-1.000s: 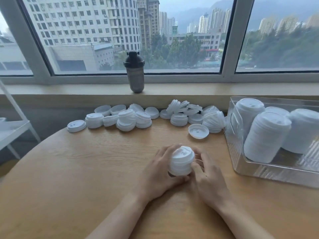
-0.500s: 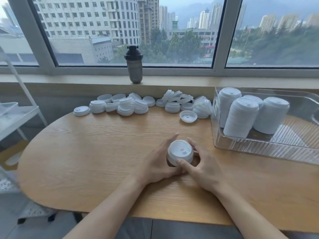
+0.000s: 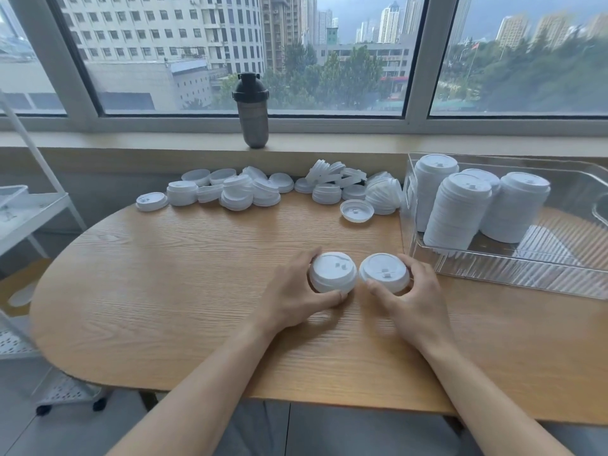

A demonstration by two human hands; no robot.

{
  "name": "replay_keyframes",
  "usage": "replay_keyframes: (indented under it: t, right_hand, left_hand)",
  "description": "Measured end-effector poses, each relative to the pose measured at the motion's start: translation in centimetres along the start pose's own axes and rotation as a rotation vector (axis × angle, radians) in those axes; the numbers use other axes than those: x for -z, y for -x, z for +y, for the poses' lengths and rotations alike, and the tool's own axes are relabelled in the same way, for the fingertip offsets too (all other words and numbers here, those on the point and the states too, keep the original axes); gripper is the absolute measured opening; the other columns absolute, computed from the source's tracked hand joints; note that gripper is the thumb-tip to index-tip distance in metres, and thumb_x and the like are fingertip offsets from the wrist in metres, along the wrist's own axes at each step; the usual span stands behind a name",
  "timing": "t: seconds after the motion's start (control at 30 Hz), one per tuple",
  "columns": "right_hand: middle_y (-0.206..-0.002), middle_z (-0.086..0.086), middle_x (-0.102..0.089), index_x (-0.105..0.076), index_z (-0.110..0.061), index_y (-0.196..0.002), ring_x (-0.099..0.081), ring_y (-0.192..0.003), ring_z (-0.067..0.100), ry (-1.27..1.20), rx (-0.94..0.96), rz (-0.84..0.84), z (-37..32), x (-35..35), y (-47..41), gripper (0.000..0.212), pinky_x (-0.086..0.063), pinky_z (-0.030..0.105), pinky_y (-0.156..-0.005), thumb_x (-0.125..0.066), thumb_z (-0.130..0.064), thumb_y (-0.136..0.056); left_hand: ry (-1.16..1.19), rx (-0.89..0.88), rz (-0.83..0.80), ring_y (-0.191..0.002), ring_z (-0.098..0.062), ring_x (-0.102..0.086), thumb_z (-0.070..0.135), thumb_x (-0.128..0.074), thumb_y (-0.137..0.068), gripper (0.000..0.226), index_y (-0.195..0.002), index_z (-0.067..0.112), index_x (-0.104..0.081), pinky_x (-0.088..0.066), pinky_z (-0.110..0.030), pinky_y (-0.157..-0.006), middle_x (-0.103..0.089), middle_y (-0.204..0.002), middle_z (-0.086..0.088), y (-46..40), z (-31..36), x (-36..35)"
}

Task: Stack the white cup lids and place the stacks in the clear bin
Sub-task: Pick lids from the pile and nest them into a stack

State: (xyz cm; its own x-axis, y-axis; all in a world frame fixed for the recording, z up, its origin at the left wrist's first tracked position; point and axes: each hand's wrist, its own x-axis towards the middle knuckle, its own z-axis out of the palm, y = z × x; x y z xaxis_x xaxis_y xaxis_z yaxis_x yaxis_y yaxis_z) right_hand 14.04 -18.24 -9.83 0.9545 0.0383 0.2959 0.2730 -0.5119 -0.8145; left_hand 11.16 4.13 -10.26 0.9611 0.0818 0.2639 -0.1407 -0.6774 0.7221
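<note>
Each hand's grip round one lid stack: left hand (image 3: 292,296), right hand (image 3: 413,302).

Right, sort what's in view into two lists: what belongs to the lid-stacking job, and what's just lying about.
Job:
- left hand gripping a short lid stack
- right hand gripping a second lid stack
- loose white lids along the table's far edge
- clear bin holding tall lid stacks

Lying about:
- shaker bottle on the windowsill
- white shelf rack
</note>
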Motion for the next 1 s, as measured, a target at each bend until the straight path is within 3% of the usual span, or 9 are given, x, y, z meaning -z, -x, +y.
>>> replay_keyframes:
  t: [0.1, 0.23, 0.33, 0.43, 0.6, 0.7, 0.77, 0.87, 1.0]
  right_hand:
    - [-0.117, -0.006, -0.055, -0.059, -0.017, -0.128, -0.054, -0.116, 0.016, 0.092, 0.028, 0.007, 0.5, -0.3, 0.0, 0.069, -0.037, 0.023, -0.098, -0.088, -0.043, -0.072]
    - [-0.115, -0.004, -0.058, -0.062, -0.015, -0.120, -0.049, -0.115, 0.018, 0.185, 0.050, -0.024, 0.6, -0.6, 0.0, 0.069, -0.036, 0.024, -0.096, -0.087, -0.052, -0.068]
    - [-0.113, -0.006, -0.060, -0.064, -0.017, -0.116, -0.048, -0.114, 0.017, 0.220, 0.078, -0.059, 0.7, -0.7, 0.1, 0.071, -0.033, 0.021, -0.094, -0.083, -0.061, -0.064]
    - [-0.127, -0.009, -0.055, -0.055, -0.017, -0.137, -0.044, -0.127, 0.013, 0.177, 0.079, -0.158, 0.6, -0.1, 0.2, 0.084, -0.031, 0.020, -0.102, -0.084, -0.057, -0.068]
    - [-0.139, -0.009, -0.053, -0.038, -0.026, -0.152, -0.042, -0.132, 0.004, 0.149, 0.082, -0.314, 1.3, 1.3, -0.7, 0.092, -0.027, 0.017, -0.106, -0.086, -0.038, -0.074]
    - [-0.136, -0.009, -0.055, -0.044, -0.028, -0.148, -0.046, -0.124, 0.000, 0.134, 0.080, -0.295, 1.4, 1.4, -0.6, 0.085, -0.027, 0.006, -0.097, -0.086, -0.040, -0.075]
    - [-0.132, -0.011, -0.055, -0.047, -0.028, -0.145, -0.046, -0.124, 0.002, 0.144, 0.103, -0.275, 1.4, 1.2, -0.5, 0.082, -0.025, 0.001, -0.093, -0.086, -0.043, -0.075]
    - [-0.125, -0.017, -0.056, -0.050, -0.029, -0.142, -0.046, -0.123, 0.003, 0.142, 0.129, -0.256, 1.3, 1.2, -0.2, 0.079, -0.028, 0.003, -0.092, -0.087, -0.043, -0.074]
    - [-0.115, -0.030, -0.049, -0.052, -0.032, -0.137, -0.047, -0.118, 0.003, 0.139, 0.137, -0.238, 1.1, 1.7, 0.1, 0.073, -0.031, 0.010, -0.094, -0.088, -0.041, -0.074]
  left_hand:
    - [0.022, 0.024, 0.025, -0.118, -0.004, -0.061, 0.075, -0.080, -0.064, 0.092, -0.141, 0.031, -0.053, -0.052, -0.038, -0.101, -0.060, -0.132, 0.016, 0.0, 0.1, 0.0]
    - [0.059, 0.045, 0.044, -0.118, -0.006, -0.060, 0.058, -0.082, -0.067, 0.083, -0.139, 0.030, -0.054, -0.050, -0.039, -0.104, -0.058, -0.130, 0.016, 0.0, 0.0, 0.3]
    - [0.056, 0.070, 0.017, -0.130, -0.011, -0.055, 0.064, -0.076, -0.066, 0.102, -0.153, 0.023, -0.041, -0.046, -0.042, -0.111, -0.051, -0.146, 0.010, -0.2, 0.0, 0.3]
    - [0.007, 0.085, 0.034, -0.135, -0.011, -0.049, 0.081, -0.072, -0.064, 0.118, -0.159, 0.025, -0.032, -0.044, -0.041, -0.113, -0.045, -0.149, 0.008, -0.2, 0.3, 0.2]
    - [0.043, 0.074, 0.107, -0.114, -0.007, -0.058, 0.062, -0.079, -0.074, 0.090, -0.150, 0.029, -0.044, -0.053, -0.042, -0.100, -0.053, -0.129, 0.012, -0.2, 0.0, 0.1]
    - [0.062, 0.073, 0.106, -0.124, -0.009, -0.056, 0.052, -0.075, -0.075, 0.085, -0.151, 0.028, -0.045, -0.049, -0.043, -0.106, -0.054, -0.140, 0.011, -0.2, 0.1, 0.2]
    - [0.064, 0.080, 0.097, -0.131, -0.010, -0.052, 0.064, -0.072, -0.074, 0.091, -0.152, 0.029, -0.043, -0.047, -0.043, -0.110, -0.052, -0.146, 0.010, -0.2, 0.3, 0.1]
    - [0.063, 0.099, 0.105, -0.122, -0.008, -0.057, 0.075, -0.069, -0.071, 0.093, -0.149, 0.030, -0.046, -0.051, -0.042, -0.104, -0.058, -0.134, 0.012, -0.3, 0.3, 0.0]
    - [0.063, 0.095, 0.156, -0.120, -0.008, -0.060, 0.050, -0.078, -0.083, 0.072, -0.146, 0.030, -0.050, -0.050, -0.037, -0.102, -0.062, -0.131, 0.014, -0.4, 0.0, 0.0]
